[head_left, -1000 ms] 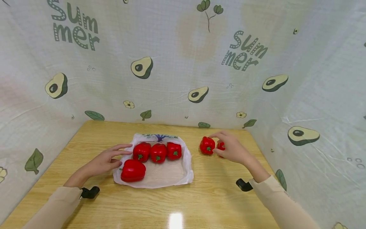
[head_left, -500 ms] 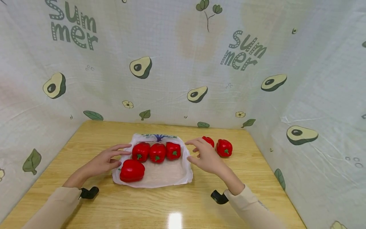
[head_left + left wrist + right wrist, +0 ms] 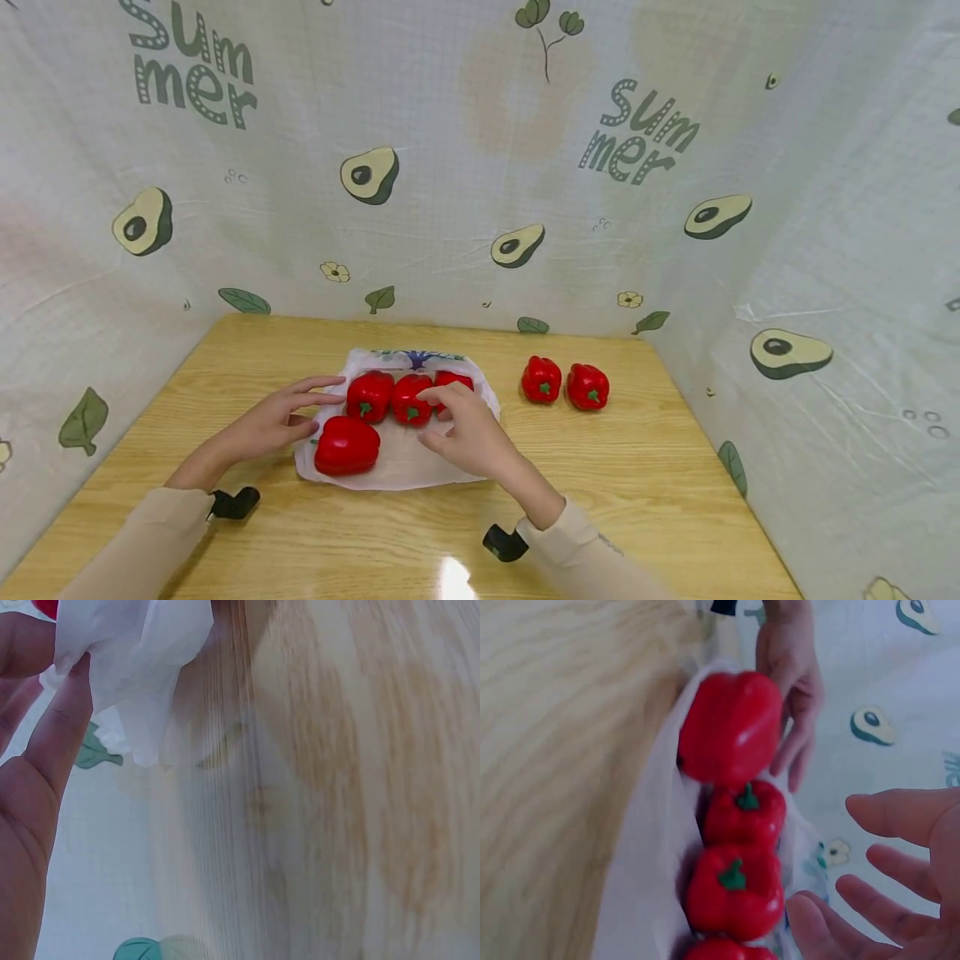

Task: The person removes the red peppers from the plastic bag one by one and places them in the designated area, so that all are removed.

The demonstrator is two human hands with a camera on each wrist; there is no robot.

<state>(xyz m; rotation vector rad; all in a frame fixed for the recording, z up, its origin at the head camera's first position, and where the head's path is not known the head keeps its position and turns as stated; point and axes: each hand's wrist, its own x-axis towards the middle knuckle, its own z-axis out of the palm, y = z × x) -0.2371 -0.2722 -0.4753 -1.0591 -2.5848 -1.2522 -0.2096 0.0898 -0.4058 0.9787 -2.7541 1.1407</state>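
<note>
A white plastic bag (image 3: 401, 468) lies spread open like a shallow tray, its rim standing up. Inside it are one large red bell pepper (image 3: 347, 447) at the front left and a back row of three smaller ones, including a left pepper (image 3: 370, 396) and a middle pepper (image 3: 409, 398). My left hand (image 3: 272, 422) pinches the bag's left rim, thumb on the near side; the left wrist view shows the plastic (image 3: 139, 660) between thumb and finger. Over the bag's right half hovers my right hand (image 3: 474, 433), fingers loosely spread and holding nothing, partly hiding the right pepper (image 3: 453, 377).
Two more red bell peppers, a left one (image 3: 541, 381) and a right one (image 3: 587, 387), stand on the wooden table (image 3: 360, 542) to the right of the bag. A printed cloth (image 3: 450, 192) hangs behind the table and along both sides.
My right hand has moved left from the two peppers on the table to above the bag, uncovering them. The left hand stays at the bag's rim.
</note>
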